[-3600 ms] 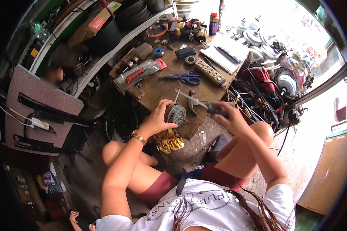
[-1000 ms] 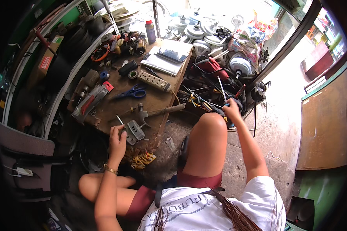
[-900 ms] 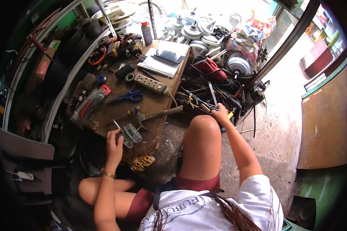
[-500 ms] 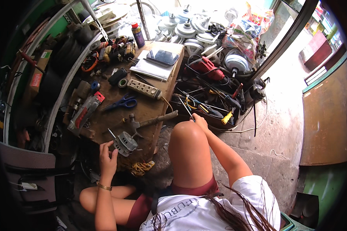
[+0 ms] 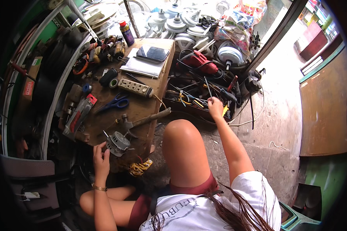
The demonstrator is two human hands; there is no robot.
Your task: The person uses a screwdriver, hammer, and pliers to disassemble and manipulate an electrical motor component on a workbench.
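Observation:
My right hand (image 5: 216,107) is closed around a screwdriver (image 5: 208,86). Its thin metal shaft points up and away from me, while the grip is hidden in my fingers. This hand is over the near side of a tool box (image 5: 198,108) packed with pliers, screwdrivers and other tools. At the near edge of the wooden table, my left hand (image 5: 101,156) has its fingers apart beside a small grey electric motor (image 5: 118,142) with a thin shaft. The fingertips are close to the motor's casing; whether they touch it I cannot tell.
On the table (image 5: 140,111) lie a hammer (image 5: 148,117), blue scissors (image 5: 117,102), a power strip (image 5: 135,87), a phone (image 5: 153,53) and a spray can (image 5: 127,33). A red drill (image 5: 200,61) rests above the tool box. White fan motors (image 5: 176,25) pile up behind. My raised knee (image 5: 185,142) stands between my hands.
My right hand has moved right and away from me, over the tool box, with the screwdriver now pointing more upright. My left hand stays beside the motor. The view has shifted slightly.

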